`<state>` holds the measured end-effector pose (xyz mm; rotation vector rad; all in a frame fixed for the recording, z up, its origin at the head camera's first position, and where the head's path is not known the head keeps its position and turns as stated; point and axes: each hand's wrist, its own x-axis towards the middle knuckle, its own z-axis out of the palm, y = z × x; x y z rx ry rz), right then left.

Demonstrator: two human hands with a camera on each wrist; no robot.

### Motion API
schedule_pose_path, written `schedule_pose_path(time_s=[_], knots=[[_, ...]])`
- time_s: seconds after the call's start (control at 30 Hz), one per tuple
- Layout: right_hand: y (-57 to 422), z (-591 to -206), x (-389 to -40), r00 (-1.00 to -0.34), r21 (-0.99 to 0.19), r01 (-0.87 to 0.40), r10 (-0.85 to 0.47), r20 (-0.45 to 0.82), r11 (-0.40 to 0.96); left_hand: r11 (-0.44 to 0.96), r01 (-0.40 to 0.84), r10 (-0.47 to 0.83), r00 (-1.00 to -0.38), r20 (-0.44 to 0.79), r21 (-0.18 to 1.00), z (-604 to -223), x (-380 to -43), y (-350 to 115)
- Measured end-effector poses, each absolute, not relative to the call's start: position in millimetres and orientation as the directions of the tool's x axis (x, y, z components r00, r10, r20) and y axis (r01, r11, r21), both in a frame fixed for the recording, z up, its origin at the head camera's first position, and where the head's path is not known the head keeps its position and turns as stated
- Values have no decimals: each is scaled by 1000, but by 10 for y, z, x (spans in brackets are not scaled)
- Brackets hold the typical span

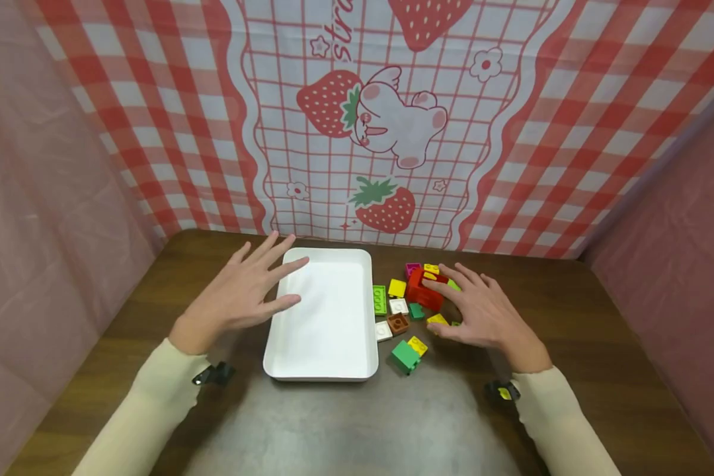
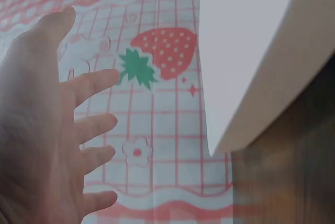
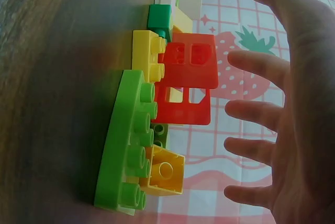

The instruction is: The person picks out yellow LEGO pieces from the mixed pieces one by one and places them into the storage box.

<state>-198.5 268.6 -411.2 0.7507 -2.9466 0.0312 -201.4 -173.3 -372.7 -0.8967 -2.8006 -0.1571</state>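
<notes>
Brown tabletop (image 1: 577,317): red brick (image 1: 426,299) just below the right fingers (image 3: 256,114).

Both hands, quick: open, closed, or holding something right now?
Left hand: open, holding nothing, near the white tray.
Right hand: open, holding nothing, near the red block.

In the head view, the right hand (image 1: 484,311) partly hides the red block (image 1: 425,299). Cloth lettering (image 1: 342,32) is cut off above.
</notes>
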Motion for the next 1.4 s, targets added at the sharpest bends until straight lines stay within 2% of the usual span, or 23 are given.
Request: schedule_pose_path(time_s=[0.23, 0.37, 0.57, 0.8, 1.1, 1.4], knots=[[2698, -4115, -1982, -866, 24, -484, -483, 125, 875, 864, 502, 486, -845, 223, 21, -3759, -2077, -1961], [2702, -4119, -1983, -867, 23, -484, -483, 120, 875, 866, 499, 479, -843, 247, 25, -3775, -2115, -1995], [2679, -4127, -1988, -877, 6, -473, -471, 98, 881, 811, 544, 463, -822, 331, 215, -3787, -2138, -2018], [2666, -4136, -1988, -879, 3, -470, -468, 90, 883, 696, 550, 415, -833, 366, 461, -3842, -2184, -1976], [2663, -4166, -1990, -873, 9, -480, -479, 94, 877, 602, 546, 391, -838, 381, 583, -4002, -2286, -1881], [2649, -4153, -1980, -874, 17, -478, -477, 88, 878, 511, 470, 371, -876, 308, 720, -4215, -2269, -1899]])
